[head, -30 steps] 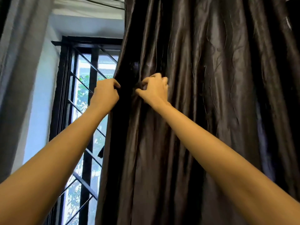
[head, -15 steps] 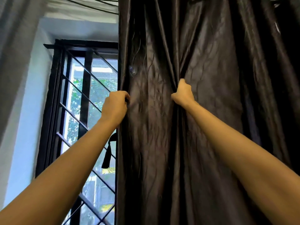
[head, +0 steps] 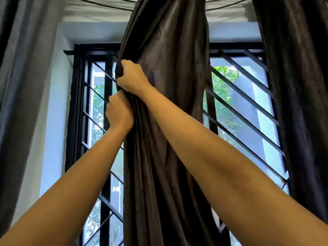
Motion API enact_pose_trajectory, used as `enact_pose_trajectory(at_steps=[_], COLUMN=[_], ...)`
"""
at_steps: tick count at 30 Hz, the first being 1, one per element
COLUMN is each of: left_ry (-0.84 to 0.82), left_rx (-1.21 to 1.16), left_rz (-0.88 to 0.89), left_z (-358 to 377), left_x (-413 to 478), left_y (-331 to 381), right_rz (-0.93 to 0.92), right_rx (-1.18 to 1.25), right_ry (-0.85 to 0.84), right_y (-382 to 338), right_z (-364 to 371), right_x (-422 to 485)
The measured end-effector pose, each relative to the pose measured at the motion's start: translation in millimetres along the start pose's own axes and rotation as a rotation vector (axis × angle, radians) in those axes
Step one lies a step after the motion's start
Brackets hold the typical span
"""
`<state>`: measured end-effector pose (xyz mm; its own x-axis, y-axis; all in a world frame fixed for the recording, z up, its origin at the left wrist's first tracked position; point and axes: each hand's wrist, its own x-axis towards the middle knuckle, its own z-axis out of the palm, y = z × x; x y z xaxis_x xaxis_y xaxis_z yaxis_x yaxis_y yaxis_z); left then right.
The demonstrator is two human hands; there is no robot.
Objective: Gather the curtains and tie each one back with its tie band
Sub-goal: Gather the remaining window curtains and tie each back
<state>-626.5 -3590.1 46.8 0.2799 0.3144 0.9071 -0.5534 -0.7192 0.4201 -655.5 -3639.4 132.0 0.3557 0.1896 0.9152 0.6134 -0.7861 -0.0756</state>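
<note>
A dark brown satin curtain (head: 168,121) hangs bunched into a thick column in front of the window. My right hand (head: 132,78) grips the gathered folds at the curtain's left edge. Just below it, touching it, my left hand (head: 119,112) grips the same edge. Both fists are closed tight on the fabric. A second dark curtain (head: 300,103) hangs loose at the far right. No tie band shows in the head view.
Behind the curtains is a black-framed window (head: 78,103) with diagonal black bars (head: 248,103) and greenery outside. A grey curtain (head: 19,86) hangs at the far left beside a white wall (head: 55,121). A thin wire runs across the top.
My right hand has swept left with its folds and now sits above my left hand. The curtain has narrowed into a column, uncovering the window on its right.
</note>
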Motion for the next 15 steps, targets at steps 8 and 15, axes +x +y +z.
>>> enact_pose_trajectory(at_steps=[8,15], left_ry=[-0.156,-0.290], left_rx=[-0.015,-0.061], left_rz=[0.258,0.293], left_z=[0.4,20.1], left_x=[-0.9,-35.6], left_y=[-14.5,-0.2], right_rz=[0.118,0.275], right_rx=[-0.077,-0.145], right_ry=[0.001,-0.097], right_y=[27.1,69.7], right_z=[-14.4,-2.3], right_x=[-28.6,-91.8])
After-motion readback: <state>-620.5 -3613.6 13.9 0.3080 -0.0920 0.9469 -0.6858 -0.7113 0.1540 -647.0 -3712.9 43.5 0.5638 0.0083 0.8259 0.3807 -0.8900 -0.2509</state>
